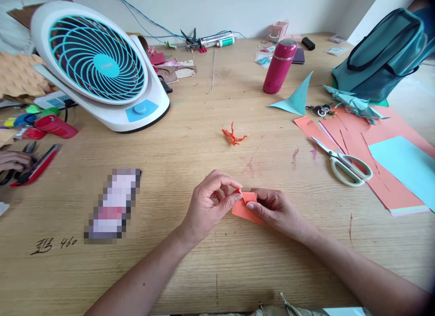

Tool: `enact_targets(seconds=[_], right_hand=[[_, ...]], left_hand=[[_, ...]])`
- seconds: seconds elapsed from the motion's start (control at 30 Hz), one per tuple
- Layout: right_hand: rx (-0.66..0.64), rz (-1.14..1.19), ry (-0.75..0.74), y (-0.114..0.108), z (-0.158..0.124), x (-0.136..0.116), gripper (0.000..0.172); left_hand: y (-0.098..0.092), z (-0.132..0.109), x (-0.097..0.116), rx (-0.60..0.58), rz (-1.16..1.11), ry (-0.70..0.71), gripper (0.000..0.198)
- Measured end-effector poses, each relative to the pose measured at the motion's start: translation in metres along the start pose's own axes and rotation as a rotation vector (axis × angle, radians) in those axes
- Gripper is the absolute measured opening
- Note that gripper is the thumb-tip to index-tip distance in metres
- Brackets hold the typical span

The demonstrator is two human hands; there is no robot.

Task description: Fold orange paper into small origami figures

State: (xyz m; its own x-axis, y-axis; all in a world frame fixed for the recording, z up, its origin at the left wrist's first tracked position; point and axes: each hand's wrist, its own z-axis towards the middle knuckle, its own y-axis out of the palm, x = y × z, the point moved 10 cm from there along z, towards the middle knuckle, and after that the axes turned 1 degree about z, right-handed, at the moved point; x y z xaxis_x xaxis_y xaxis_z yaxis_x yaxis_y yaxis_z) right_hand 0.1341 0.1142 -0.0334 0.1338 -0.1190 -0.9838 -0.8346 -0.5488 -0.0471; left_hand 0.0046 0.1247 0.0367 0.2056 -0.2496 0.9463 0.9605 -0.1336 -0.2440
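Left hand (212, 198) pinches the upper-left corner of a small orange paper (250, 212) over the near tabletop (190, 279), while the right hand (277, 211) grips its right side between thumb and fingers. Folding looks partly done, a narrow flap raised at the pinch and the larger face flat, presumably unfinished. Beyond sits a spindly orange paper figure (233, 135), with scissors (333, 156) partly over coral sheets (397, 193) rightward, neither obstructing the hands.
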Motion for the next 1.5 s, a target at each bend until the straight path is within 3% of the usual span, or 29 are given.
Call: enact_targets(seconds=[0.23, 0.63, 0.87, 1.0, 1.2, 1.5], right_hand=[[0.016, -0.014, -0.022, -0.002, -0.002, 0.001, 0.038], [0.043, -0.148, -0.087, -0.004, -0.003, -0.005, 0.041], [0.033, -0.214, -0.127, -0.002, -0.006, -0.009, 0.043], [0.032, -0.256, -0.162, -0.002, -0.007, -0.012, 0.041], [0.045, -0.253, -0.152, -0.003, -0.005, -0.012, 0.039], [0.095, -0.092, -0.107, -0.011, -0.003, -0.009, 0.040]], left_hand=[[0.000, -0.001, 0.000, -0.005, -0.005, -0.028, 0.004], [0.001, -0.003, 0.031, -0.089, 0.094, 0.303, 0.008], [0.007, -0.005, 0.042, -0.207, 0.164, 0.387, 0.010], [0.011, -0.006, 0.043, -0.265, 0.211, 0.426, 0.009], [0.006, -0.007, 0.040, -0.248, 0.348, 0.466, 0.008], [0.002, -0.006, 0.039, -0.254, 0.405, 0.448, 0.009]])
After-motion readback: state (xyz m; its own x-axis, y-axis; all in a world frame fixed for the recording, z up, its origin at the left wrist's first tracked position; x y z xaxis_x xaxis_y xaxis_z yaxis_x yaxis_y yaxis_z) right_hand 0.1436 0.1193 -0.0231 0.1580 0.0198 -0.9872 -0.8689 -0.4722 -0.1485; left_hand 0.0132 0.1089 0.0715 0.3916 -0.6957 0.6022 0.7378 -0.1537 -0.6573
